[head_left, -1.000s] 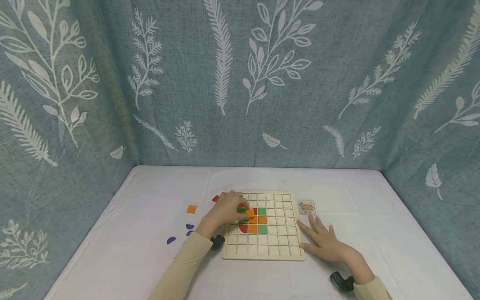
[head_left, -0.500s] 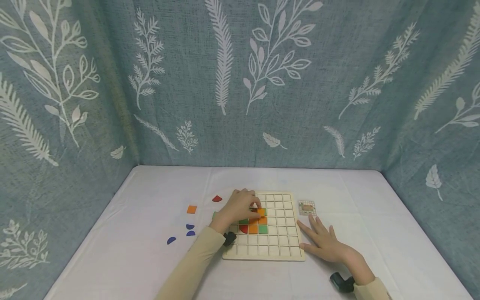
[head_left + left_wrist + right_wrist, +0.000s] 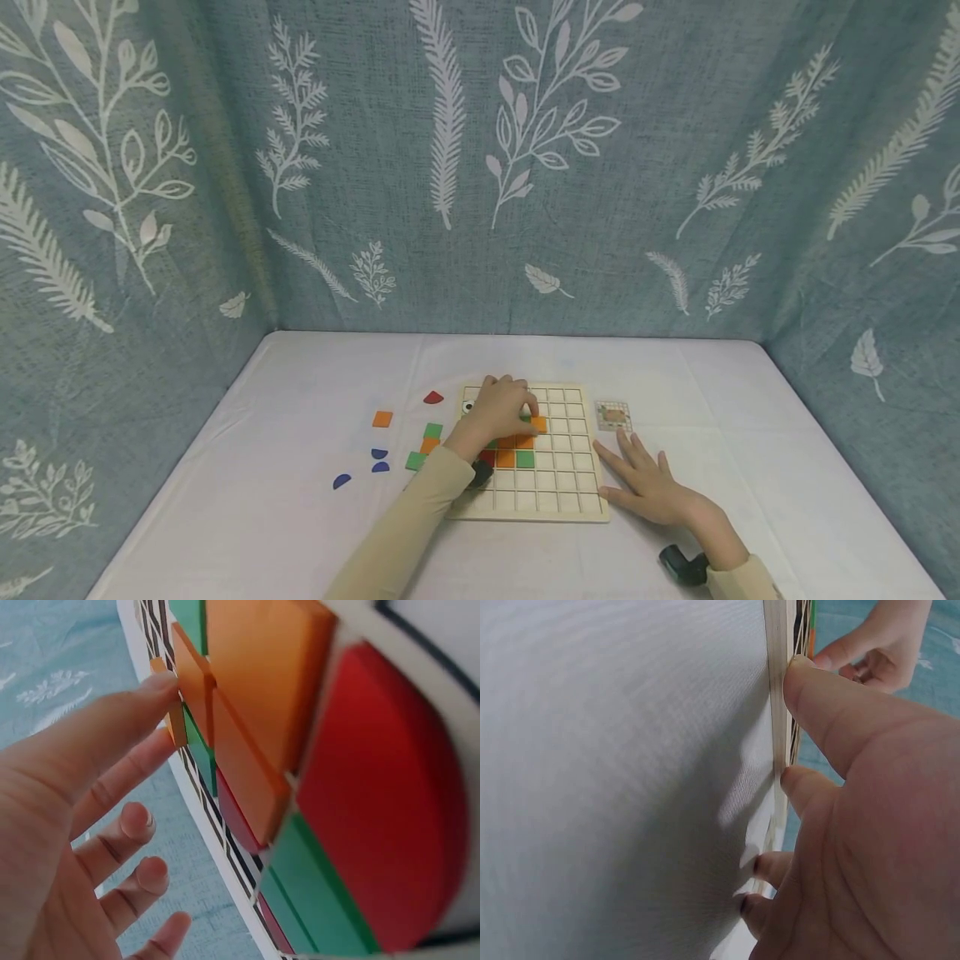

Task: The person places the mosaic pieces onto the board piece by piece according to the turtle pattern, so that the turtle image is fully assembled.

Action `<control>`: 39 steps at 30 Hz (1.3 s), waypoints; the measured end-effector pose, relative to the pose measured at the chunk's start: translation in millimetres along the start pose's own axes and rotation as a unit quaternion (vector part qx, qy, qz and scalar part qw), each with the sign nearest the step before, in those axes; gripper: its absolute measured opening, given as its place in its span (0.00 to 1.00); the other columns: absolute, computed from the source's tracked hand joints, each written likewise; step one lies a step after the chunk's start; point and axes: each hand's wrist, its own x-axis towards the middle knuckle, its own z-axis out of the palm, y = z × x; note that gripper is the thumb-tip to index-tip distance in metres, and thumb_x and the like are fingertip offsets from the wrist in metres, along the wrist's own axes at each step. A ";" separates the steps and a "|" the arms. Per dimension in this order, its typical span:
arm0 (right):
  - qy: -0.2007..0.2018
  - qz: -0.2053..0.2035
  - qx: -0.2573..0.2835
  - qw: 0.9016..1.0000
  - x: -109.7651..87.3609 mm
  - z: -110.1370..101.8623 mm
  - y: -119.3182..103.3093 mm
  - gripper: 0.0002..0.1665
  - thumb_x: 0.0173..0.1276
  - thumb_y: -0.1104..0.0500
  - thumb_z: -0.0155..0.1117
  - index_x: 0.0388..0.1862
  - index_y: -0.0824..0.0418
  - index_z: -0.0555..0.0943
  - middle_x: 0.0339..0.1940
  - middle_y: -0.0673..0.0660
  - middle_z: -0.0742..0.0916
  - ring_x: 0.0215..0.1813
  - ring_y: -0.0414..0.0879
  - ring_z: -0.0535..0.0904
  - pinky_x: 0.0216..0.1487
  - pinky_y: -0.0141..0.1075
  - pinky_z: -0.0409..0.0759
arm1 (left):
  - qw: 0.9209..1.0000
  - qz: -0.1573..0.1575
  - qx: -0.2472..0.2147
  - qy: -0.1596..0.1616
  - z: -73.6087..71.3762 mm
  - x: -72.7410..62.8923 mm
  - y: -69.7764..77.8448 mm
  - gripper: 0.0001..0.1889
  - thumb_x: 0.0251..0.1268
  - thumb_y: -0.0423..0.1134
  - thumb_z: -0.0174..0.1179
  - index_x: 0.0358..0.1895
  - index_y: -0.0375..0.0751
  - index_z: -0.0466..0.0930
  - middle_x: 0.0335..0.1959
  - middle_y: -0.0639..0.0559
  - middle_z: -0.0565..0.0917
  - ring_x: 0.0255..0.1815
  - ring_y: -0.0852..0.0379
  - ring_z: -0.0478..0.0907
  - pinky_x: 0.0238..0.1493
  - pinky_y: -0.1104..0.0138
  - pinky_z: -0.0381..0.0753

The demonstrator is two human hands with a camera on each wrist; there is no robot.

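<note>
My left hand [image 3: 498, 417] reaches over the pale gridded board [image 3: 566, 482], pinching an orange square tile [image 3: 175, 712] between thumb and index finger. In the head view this tile shows at the right end of a cluster of coloured tiles, close over the grid. Within the cluster are an orange tile [image 3: 506, 459], a green tile [image 3: 525, 459] and a red curved tile [image 3: 382, 795]; my hand covers part of it. My right hand [image 3: 648, 483] lies with fingers spread, thumb and index fingertips at the board's right edge. A small picture card [image 3: 615, 415] lies just beyond its fingertips.
Left of the board lie a loose orange square [image 3: 382, 418], a red wedge [image 3: 433, 397], blue half-discs [image 3: 342, 481], and green tiles [image 3: 416, 461] beside my left sleeve [image 3: 408, 517]. A round eye-like piece [image 3: 468, 407] sits at the board's upper left. A patterned curtain [image 3: 480, 167] hangs behind.
My left hand has carried the orange tile rightward across the cluster. Loose green and orange tiles and the eye-like piece have come out from behind that arm. My right hand stays put.
</note>
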 end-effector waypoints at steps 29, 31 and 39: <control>0.002 0.003 0.001 1.000 -2.7 -5.2 -7.0 0.40 0.65 0.39 0.51 0.73 0.52 0.56 0.73 0.69 0.48 0.73 0.68 0.36 0.60 0.70 0.30 | 0.998 -0.019 -0.064 0.016 -5.2 -4.7 1.9 0.14 0.47 0.54 0.69 0.38 0.56 0.86 0.27 0.58 0.75 0.28 0.60 0.65 0.43 0.59 0.64; 0.003 0.003 0.000 1.000 -2.5 -5.1 -6.8 0.40 0.65 0.39 0.51 0.73 0.52 0.57 0.73 0.69 0.48 0.73 0.68 0.36 0.60 0.69 0.30 | 0.996 -0.020 -0.080 0.018 -6.2 -6.8 -0.2 0.13 0.49 0.52 0.69 0.39 0.54 0.86 0.25 0.58 0.74 0.27 0.59 0.64 0.42 0.59 0.63; 0.004 -0.001 0.004 1.000 -1.5 -3.4 -4.3 0.40 0.65 0.39 0.51 0.73 0.52 0.56 0.73 0.69 0.48 0.73 0.68 0.36 0.60 0.70 0.30 | 0.994 -0.028 -0.103 0.029 -5.0 -13.2 -14.3 0.13 0.49 0.52 0.68 0.39 0.56 0.86 0.22 0.61 0.71 0.26 0.60 0.65 0.42 0.59 0.64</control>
